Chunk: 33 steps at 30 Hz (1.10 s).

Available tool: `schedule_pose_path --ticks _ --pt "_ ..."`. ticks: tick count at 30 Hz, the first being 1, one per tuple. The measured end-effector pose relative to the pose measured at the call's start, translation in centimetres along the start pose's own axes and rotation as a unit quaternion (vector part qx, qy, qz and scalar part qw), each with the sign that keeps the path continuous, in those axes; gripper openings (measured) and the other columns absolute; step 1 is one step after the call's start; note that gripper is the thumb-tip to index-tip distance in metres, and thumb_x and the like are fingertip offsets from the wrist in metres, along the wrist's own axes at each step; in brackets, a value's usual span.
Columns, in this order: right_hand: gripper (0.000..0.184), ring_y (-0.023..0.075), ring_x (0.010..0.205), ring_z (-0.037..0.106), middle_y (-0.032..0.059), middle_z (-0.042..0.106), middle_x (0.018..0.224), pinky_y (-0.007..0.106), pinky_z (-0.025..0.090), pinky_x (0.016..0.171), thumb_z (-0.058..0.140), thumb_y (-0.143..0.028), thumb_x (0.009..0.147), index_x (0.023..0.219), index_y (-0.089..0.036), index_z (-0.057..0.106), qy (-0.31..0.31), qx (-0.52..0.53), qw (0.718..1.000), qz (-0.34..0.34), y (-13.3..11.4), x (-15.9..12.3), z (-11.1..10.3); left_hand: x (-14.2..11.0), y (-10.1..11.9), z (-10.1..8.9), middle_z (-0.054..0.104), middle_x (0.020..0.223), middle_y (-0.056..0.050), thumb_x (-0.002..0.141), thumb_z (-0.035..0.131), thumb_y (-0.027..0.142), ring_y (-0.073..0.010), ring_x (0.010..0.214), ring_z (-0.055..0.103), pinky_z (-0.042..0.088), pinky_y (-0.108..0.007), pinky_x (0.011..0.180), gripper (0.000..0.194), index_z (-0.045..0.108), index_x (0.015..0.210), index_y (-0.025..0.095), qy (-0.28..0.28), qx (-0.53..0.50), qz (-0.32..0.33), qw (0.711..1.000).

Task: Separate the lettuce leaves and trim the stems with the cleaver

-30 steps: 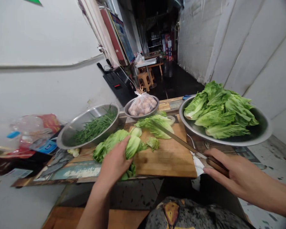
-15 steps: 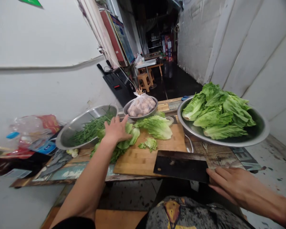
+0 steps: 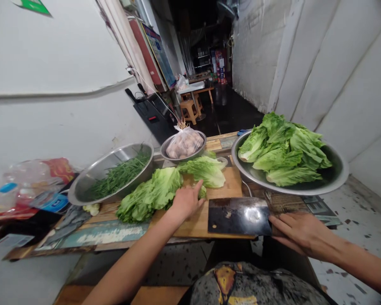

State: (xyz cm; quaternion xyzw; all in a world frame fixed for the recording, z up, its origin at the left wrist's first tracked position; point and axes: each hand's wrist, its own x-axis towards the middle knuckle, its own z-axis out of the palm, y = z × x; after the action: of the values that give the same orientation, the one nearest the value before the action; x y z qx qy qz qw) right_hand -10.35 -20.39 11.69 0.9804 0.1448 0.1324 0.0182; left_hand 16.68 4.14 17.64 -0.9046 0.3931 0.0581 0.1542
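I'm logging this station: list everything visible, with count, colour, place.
Cleaver: one, dark, board's front right
Cutting board: one, tan, table centre
Table: one, multicoloured, foreground
Lettuce: many pieces, green, board and right bowl
Metal bowls: three, silver, left, back, right
Stalks: heap, green, left bowl
Tied bag: one, clear, back bowl
Fabric: some, grey, table's left
Packaging: several, mixed, far left
Case-like object: one, black, left wall
Stools: about two, tan, background
Left grip: one, bare, over board
Right grip: one, bare, cleaver handle

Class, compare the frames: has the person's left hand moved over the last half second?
Yes. Judged against the left steel bowl, the left hand has moved rightward and toward the camera, and is now over the cutting board.
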Motion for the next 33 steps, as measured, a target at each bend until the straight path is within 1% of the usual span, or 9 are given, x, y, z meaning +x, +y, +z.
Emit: schedule_pose_path --ticks 4,8,12,16,22,25,28,30,33 --pt "0.024 0.0192 0.062 0.059 0.0015 0.059 0.076 0.034 0.038 0.055 0.043 -0.032 0.101 0.114 -0.015 0.054 0.015 -0.006 1.0 0.008 -0.2 0.5 0.5 0.0 -0.9 0.7 0.061 0.113 -0.017 0.088 0.047 0.012 -0.03 0.097 0.068 0.051 -0.037 0.083 0.058 0.05 0.145 0.022 0.0 -0.069 0.027 0.997" --pt "0.028 0.019 0.062 0.061 0.0019 0.061 0.077 0.031 0.034 0.053 0.048 -0.036 0.099 0.115 -0.014 0.055 0.02 0.0 1.0 0.022 -0.2 1.9 0.8 0.2 -2.4 2.0 0.054 0.116 -0.013 0.078 0.039 -0.002 -0.0228 0.098 0.065 0.05 -0.034 0.089 0.066 0.055 0.138 0.022 0.025 -0.158 0.05 0.986" --pt "0.029 0.0195 0.066 0.064 0.0029 0.064 0.079 0.029 0.034 0.055 0.056 -0.042 0.097 0.109 -0.016 0.059 -0.015 0.02 0.998 0.054 0.0 4.3 0.8 0.5 -4.5 1.7 0.056 0.122 -0.011 0.072 0.047 -0.002 -0.0208 0.107 0.06 0.049 -0.034 0.098 0.065 0.056 0.133 0.018 0.085 -0.285 0.076 0.952" --pt "0.031 0.0211 0.072 0.066 0.005 0.067 0.084 0.029 0.037 0.057 0.061 -0.041 0.094 0.112 -0.016 0.062 -0.03 0.061 0.994 0.089 0.3 6.1 0.9 0.4 -6.7 0.5 0.054 0.136 -0.011 0.073 0.051 0.005 -0.0173 0.094 0.062 0.053 -0.035 0.091 0.059 0.053 0.131 0.017 0.124 -0.384 0.062 0.913" --pt "0.035 0.0262 0.09 0.069 0.0111 0.069 0.101 0.034 0.05 0.072 0.06 -0.039 0.094 0.119 -0.015 0.062 -0.092 0.106 0.979 0.151 0.7 6.3 0.8 -1.4 -5.6 0.8 0.057 0.119 -0.011 0.074 0.061 0.01 -0.0258 0.1 0.064 0.05 -0.038 0.093 0.059 0.055 0.132 0.017 -0.005 -0.209 0.089 0.974" --pt "0.032 0.0281 0.097 0.068 0.0143 0.069 0.108 0.037 0.052 0.079 0.06 -0.035 0.094 0.117 -0.014 0.063 -0.112 0.123 0.973 0.163 0.7 6.4 0.5 -1.9 -3.8 1.4 0.053 0.122 -0.015 0.074 0.052 0.003 -0.0289 0.107 0.063 0.049 -0.04 0.097 0.063 0.052 0.135 0.013 -0.018 -0.121 0.093 0.988" --pt "0.035 0.0281 0.1 0.068 0.0147 0.068 0.111 0.038 0.054 0.082 0.061 -0.033 0.093 0.123 -0.014 0.062 -0.115 0.135 0.97 0.164 0.7 6.5 0.1 -1.6 -3.2 1.8 0.052 0.124 -0.016 0.07 0.047 -0.002 -0.0271 0.105 0.064 0.05 -0.038 0.095 0.065 0.053 0.133 0.013 -0.004 -0.137 0.087 0.987" --pt "0.039 0.0286 0.099 0.067 0.0147 0.067 0.11 0.039 0.055 0.082 0.062 -0.033 0.092 0.126 -0.014 0.06 -0.109 0.128 0.972 0.162 0.5 6.6 -0.2 -1.1 -3.8 1.7 0.052 0.128 -0.015 0.069 0.051 0.001 -0.0263 0.111 0.062 0.049 -0.037 0.097 0.063 0.054 0.13 0.014 0.043 -0.213 0.09 0.972" --pt "0.036 0.0337 0.099 0.066 0.0174 0.067 0.107 0.047 0.055 0.084 0.064 -0.029 0.09 0.12 -0.011 0.063 -0.076 0.086 0.98 0.161 -0.6 7.1 -1.1 -0.4 -4.8 0.7 0.059 0.122 -0.009 0.07 0.055 0.01 -0.0196 0.096 0.064 0.053 -0.033 0.088 0.058 0.053 0.127 0.017 0.127 -0.393 0.047 0.91"
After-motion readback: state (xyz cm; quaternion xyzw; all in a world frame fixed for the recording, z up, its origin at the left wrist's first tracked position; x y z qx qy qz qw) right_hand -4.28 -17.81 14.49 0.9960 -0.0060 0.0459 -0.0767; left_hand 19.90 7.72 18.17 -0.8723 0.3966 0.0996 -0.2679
